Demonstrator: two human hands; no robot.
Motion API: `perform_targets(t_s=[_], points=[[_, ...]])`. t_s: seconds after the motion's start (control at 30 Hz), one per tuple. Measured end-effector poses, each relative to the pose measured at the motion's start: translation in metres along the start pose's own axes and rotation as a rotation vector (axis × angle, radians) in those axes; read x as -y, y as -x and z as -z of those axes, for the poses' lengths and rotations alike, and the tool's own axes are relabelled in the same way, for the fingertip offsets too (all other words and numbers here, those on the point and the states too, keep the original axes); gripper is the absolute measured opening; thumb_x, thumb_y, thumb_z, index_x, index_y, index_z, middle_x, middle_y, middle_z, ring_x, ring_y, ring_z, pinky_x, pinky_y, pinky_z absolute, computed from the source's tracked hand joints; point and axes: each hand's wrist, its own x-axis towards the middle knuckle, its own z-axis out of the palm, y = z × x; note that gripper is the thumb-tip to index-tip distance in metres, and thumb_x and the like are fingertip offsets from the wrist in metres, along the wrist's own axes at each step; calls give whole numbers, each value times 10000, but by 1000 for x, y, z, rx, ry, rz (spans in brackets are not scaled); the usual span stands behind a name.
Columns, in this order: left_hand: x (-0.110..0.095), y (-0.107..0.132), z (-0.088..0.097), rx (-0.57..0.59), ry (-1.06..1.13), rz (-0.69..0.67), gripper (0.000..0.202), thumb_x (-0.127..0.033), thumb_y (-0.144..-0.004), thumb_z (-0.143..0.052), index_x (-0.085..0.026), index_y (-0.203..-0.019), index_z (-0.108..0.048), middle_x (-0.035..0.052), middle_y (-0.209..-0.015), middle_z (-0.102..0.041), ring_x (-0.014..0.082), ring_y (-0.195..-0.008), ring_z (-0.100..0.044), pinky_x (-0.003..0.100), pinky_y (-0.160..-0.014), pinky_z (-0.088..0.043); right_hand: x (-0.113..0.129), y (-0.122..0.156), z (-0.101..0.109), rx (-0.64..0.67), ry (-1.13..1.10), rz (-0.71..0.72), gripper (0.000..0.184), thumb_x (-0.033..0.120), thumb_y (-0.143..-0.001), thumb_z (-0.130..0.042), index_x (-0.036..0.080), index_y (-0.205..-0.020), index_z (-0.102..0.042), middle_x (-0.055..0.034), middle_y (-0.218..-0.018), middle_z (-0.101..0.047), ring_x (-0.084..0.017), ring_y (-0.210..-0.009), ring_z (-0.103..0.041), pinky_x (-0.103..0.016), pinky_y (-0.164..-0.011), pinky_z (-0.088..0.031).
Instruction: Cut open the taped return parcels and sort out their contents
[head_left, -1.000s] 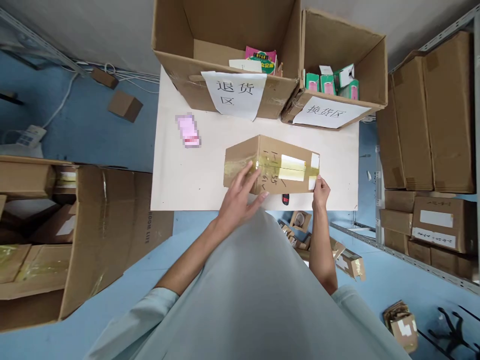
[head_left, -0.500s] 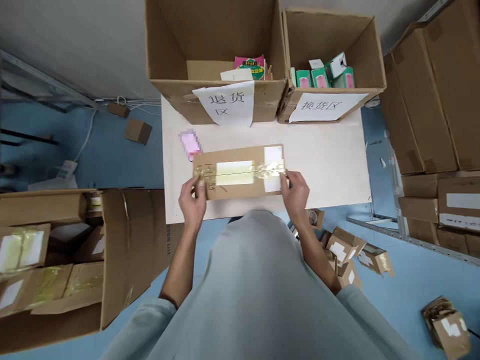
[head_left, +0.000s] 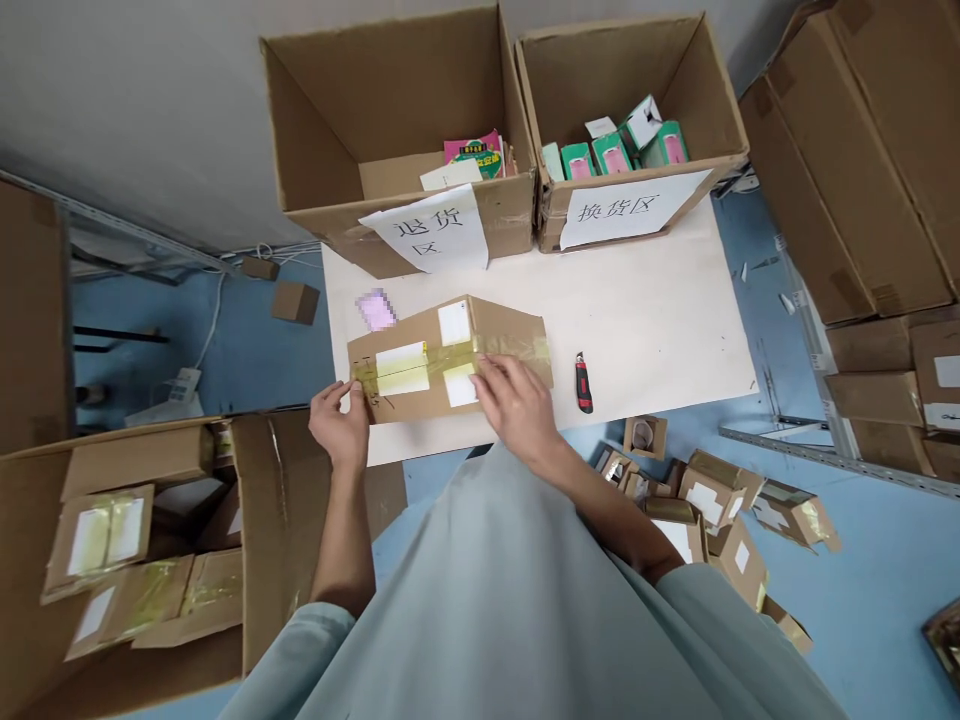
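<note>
A long brown parcel point(head_left: 450, 358), sealed with yellow tape and bearing white labels, lies near the front left of the white table point(head_left: 660, 320). My left hand point(head_left: 341, 425) grips its left end, thumb on top. My right hand point(head_left: 517, 405) lies on the parcel's right half with the fingers spread over the tape. A red and black utility knife point(head_left: 583, 382) lies on the table just right of my right hand.
Two open cartons with paper signs stand at the table's back: the left one point(head_left: 409, 225) holds a pink packet, the right one point(head_left: 637, 205) several green and pink boxes. A carton of taped parcels point(head_left: 135, 560) is at my left. Emptied small boxes point(head_left: 712, 500) litter the floor; stacked cartons point(head_left: 862, 170) stand right.
The parcel has moved from the table's right to its left front. My right hand has come off its right end and now lies on top; the knife is uncovered.
</note>
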Motion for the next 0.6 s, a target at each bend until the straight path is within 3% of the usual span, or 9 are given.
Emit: perform_targets(t_s=[0.1, 0.17, 0.33, 0.43, 0.6], points=[[-19, 13, -7, 14, 8, -77, 301, -496, -1007, -730, -197, -1003, -772, 196, -1286, -734, 397, -1371, -693, 639, -1297, -483, -34, 3, 24, -85, -10, -78, 329, 379, -1198, -583, 278, -1419, -804, -128, -1329, -805, -295, -1263, -781, -458, -1173, -630], [-33, 24, -17, 67, 82, -66, 330, -528, -991, -752, -205, -1060, -768, 166, -1289, -737, 366, -1358, -693, 591, -1276, -512, -65, 8, 40, -129, 8, -182, 333, 426, -1181, -595, 242, -1327, -832, -143, -1284, -814, -304, -1221, -792, -469, -1151, -635], [-58, 43, -53, 170, 347, 225, 489, -499, -888, -846, -195, -1230, -674, 143, -1259, -770, 263, -1118, -763, 428, -1035, -654, -134, 17, 58, -188, -61, -474, 505, 659, -1094, -633, 209, -1178, -846, -150, -1163, -834, -297, -1034, -812, -472, -1007, -685], [-66, 39, -61, 191, 383, 270, 538, -516, -882, -853, -179, -1268, -691, 181, -1347, -778, 276, -1105, -780, 429, -963, -680, -151, 13, 57, -200, -146, -503, 571, 720, -1069, -625, 203, -1149, -854, -149, -1143, -833, -300, -1045, -818, -473, -1004, -693], [-74, 25, -57, 186, 426, 174, 633, -600, -831, -882, -168, -1265, -722, 178, -1307, -809, 302, -1128, -813, 459, -996, -699, -157, 0, 62, -167, -168, -473, 544, 678, -1056, -657, 199, -1198, -871, -149, -1203, -824, -298, -1095, -820, -473, -1051, -691]])
